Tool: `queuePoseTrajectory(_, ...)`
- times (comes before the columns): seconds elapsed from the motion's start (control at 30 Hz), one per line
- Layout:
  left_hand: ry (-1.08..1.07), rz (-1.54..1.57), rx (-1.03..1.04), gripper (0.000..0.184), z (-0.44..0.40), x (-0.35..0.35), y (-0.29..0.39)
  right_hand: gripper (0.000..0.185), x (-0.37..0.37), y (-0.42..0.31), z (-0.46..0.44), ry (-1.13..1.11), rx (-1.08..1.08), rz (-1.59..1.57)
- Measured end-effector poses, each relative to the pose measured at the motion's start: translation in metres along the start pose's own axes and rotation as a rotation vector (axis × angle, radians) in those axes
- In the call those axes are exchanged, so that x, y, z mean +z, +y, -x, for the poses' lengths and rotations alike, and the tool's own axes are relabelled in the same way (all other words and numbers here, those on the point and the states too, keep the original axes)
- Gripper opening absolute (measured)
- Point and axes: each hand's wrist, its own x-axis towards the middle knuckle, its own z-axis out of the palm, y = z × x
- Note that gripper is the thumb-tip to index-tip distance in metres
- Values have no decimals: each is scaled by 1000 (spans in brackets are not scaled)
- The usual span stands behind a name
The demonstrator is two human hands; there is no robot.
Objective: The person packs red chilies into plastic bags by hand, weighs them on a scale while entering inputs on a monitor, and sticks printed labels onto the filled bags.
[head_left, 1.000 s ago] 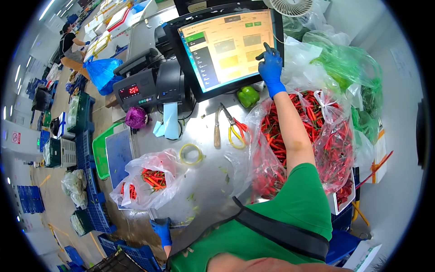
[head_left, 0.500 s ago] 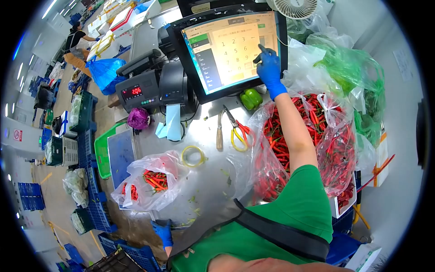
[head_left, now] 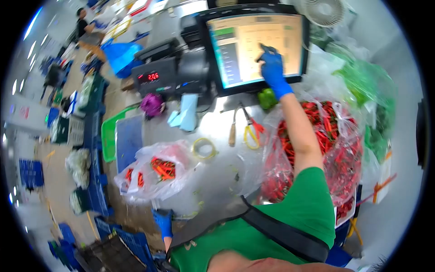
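Head view. Metal table (head_left: pixel 217 179), grey and shiny, strewn with green scraps toward the near side. Pale wall on the right; brownish floor on the left with crates along it. Far off, 1 co-worker (head_left: pixel 86 31) in a dark top, blurred.

Monitor (head_left: pixel 247 34), black-framed, stands at the back of the table, lit yellowish. Right hand (head_left: pixel 274 72), blue-gloved, is up before it: index finger stretched out, the others loosely bent, grasping nothing. Whether the fingertip meets the screen, I cannot tell from here. Left hand (head_left: pixel 162 221), also blue-gloved, is low by the near table edge; how far it opens, and any hold, I cannot make out.

Smaller bag (head_left: pixel 181 158): thin crumpled whitish plastic, mouth open on slim red chilies (head_left: pixel 164 168). Larger bag (head_left: pixel 340 167): clear, bulging, full of red chilies, below the right forearm. Cabbage (head_left: pixel 153 105) purple, round; pepper (head_left: pixel 267 98) green, glossy, squat. Tape roll (head_left: pixel 195 148) yellow, ring-shaped.

Counts: 2 gloved hands, 1 monitor, 2 bags of chilies, 1 cabbage, 1 pepper, 1 tape roll, 1 wooden-handled tool (head_left: pixel 232 133), 1 pair of cutters (head_left: pixel 257 128) with red-and-yellow handles, 1 fan (head_left: pixel 324 11), 1 scale display (head_left: pixel 154 77) with 3 red digits.
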Motion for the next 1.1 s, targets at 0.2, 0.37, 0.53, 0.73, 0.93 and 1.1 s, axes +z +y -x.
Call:
queuePoseTrajectory(0.2,-7,65,-72,101,2,-2,-5,14,-16,9,65,-189,122,88)
queuePoseTrajectory(0.37,-11,14,-9,96,-7,-3,-4,13,-23,30,88,-217,197,214)
queuePoseTrajectory(0.53,-79,216,67,83,-4,-22,-2,14,-16,34,79,-216,176,337)
queuePoseTrajectory(0.73,-137,359,79,77,-13,-16,-39,24,-30,-5,91,-296,236,-177)
queuePoseTrajectory(0.93,-164,289,106,69,-23,-44,-25,18,-129,-339,86,-1504,484,-936)
queuePoseTrajectory(1.1,-168,536,50,63,-61,-44,-64,31,-32,-536,161,-1566,59,-1137)
